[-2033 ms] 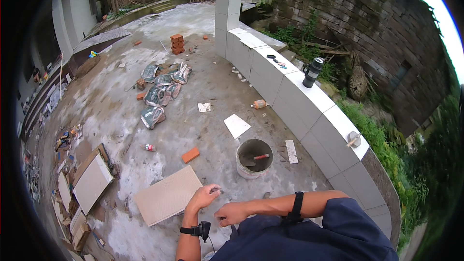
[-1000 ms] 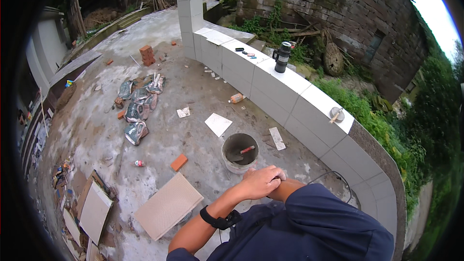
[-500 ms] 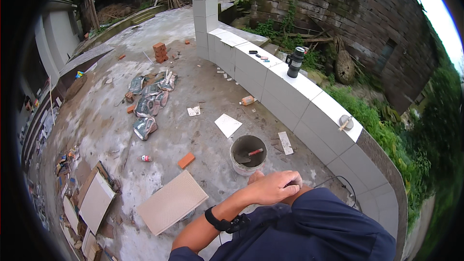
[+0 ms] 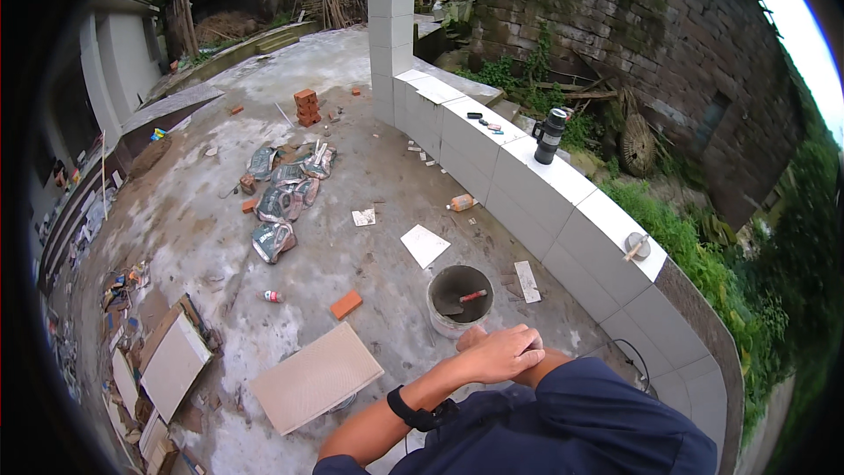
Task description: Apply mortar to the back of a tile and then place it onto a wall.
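My left hand lies across my right forearm, its fingers curled over it; a black band is round my left wrist. Only a small part of my right hand shows past the left one, and its fingers are hidden. Just beyond both hands stands a grey bucket with a red-handled trowel in it. Left of the hands, a beige tile lies back side up on something mostly hidden. An orange brick rests on the ground past that tile.
A low, grey-tiled wall curves along the right, carrying a black flask and a round grey tool with a wooden handle. Crumpled bags, a tile offcut and stacked bricks occupy the ground ahead. Leaning boards are at left.
My left hand has shifted slightly along my right forearm, and its fingers now lie closer on it. The view has tilted a little, so the scene sits lower and further right.
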{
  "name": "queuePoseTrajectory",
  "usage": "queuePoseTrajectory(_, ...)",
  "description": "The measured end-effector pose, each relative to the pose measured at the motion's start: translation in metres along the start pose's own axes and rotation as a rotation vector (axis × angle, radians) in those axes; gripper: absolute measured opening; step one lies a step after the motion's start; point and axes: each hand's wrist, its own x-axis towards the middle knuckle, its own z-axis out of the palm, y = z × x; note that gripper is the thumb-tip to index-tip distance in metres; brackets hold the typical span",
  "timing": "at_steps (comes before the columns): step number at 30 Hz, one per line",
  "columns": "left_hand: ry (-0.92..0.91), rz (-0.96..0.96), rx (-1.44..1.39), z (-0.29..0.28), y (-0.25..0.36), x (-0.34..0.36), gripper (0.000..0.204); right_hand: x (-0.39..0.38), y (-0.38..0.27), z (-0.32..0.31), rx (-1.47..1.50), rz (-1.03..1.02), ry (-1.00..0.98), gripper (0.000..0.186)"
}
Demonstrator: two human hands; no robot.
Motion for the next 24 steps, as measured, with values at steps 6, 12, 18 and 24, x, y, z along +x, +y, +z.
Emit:
queuePoseTrajectory(6,-0.113,0.053,-0.29,-0.032,0.038,-0.006,0.042,-0.001,0.015,-0.019,0.027,0.051,0.056,0.03)
queuePoseTrajectory(12,-0.085,0.003,-0.085,-0.019,0.024,-0.004,0.053,0.0,0.019,-0.04,0.051,0.082,0.102,0.03)
queuePoseTrajectory(18,-0.045,0.015,-0.144,-0.011,0.005,0.001,0.058,-0.001,0.025,-0.047,0.084,0.117,0.14,0.031)
queuePoseTrajectory(24,-0.096,0.006,-0.264,-0.028,0.018,-0.005,0.055,-0.004,0.022,-0.027,0.151,0.141,0.133,0.031)
